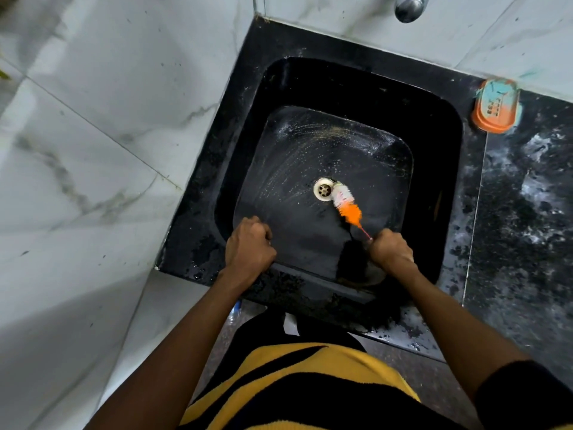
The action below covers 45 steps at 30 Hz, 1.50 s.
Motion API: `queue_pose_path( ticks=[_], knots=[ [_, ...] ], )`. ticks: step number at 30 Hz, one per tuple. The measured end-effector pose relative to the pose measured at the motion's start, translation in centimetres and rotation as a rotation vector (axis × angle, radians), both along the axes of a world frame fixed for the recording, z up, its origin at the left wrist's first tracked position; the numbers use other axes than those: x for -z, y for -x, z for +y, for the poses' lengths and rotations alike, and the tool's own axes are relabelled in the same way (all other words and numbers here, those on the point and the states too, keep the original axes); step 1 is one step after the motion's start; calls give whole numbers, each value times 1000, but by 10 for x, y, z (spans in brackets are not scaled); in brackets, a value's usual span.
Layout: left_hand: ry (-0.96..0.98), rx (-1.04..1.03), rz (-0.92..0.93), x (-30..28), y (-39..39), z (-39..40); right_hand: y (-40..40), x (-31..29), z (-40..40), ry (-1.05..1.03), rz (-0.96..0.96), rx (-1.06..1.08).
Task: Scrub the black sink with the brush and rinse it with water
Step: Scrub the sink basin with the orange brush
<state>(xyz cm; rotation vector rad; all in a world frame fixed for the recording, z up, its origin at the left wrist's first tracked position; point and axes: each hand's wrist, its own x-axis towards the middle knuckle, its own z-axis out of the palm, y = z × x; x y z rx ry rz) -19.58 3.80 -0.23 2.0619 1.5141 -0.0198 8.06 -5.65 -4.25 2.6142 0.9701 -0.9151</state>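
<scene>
Bottle brush (346,203) is held by R hand (391,248) at the thin wire handle; fingers are curled round it in a fist. Brush runs away from R hand, up and to the L. Long axis is diagonal, tip laid just beside the drain (323,189), touching or nearly so; cannot be told which. Orange bristles sit nearer the hand, white bristles toward the drain.

L hand (249,244) is closed in a fist, knuckles up, at the near L edge of the sink basin (288,144). Whether the rim is gripped or nothing is held cannot be told. R hand is clearly the nearer to the brush and the working one.

Judged: the next scrub stroke turns on that diagonal. The basin floor beyond the drain is reached by pushing along the axis; L part of the floor is reached by sweeping across.

Materials: basin is black, square w/ rounded corners, glossy, wet. Pale soapy streaks and gritty specks are seen on the floor beyond the hands. Drain is a cream ring w/ spoked grate. Bristles look soft, fuzzy and motion-blurred. Surrounding counter (527,187) is black speckled stone. Orange soap box (495,105) lies far R, well apart. Chrome tap (410,6) is at the far wall; no water is seen running.
</scene>
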Motion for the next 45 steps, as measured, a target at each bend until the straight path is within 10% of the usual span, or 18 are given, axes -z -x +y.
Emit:
queue_pose_path(
  ticks=[4, 18, 23, 29, 33, 45],
  knots=[
    [-2, 0, -2, -1, 0, 1, 12, -1, -1, 10, 108, -115],
    [26, -16, 14, -5, -2, 1, -19, 9, -13, -211, 81, 600],
    [45, -35, 31, -8, -3, 0, 14, 11, -8, -164, 205, 424],
    [37, -35, 30, -10, -4, 0, -3, 13, -18, -209, 147, 858],
    [24, -37, 28, -7, -4, -1, 2, 25, -10, -172, 397, 747],
    [26, -46, 46, -9, -6, -1, -14, 25, -14, -159, 278, 634]
  ],
)
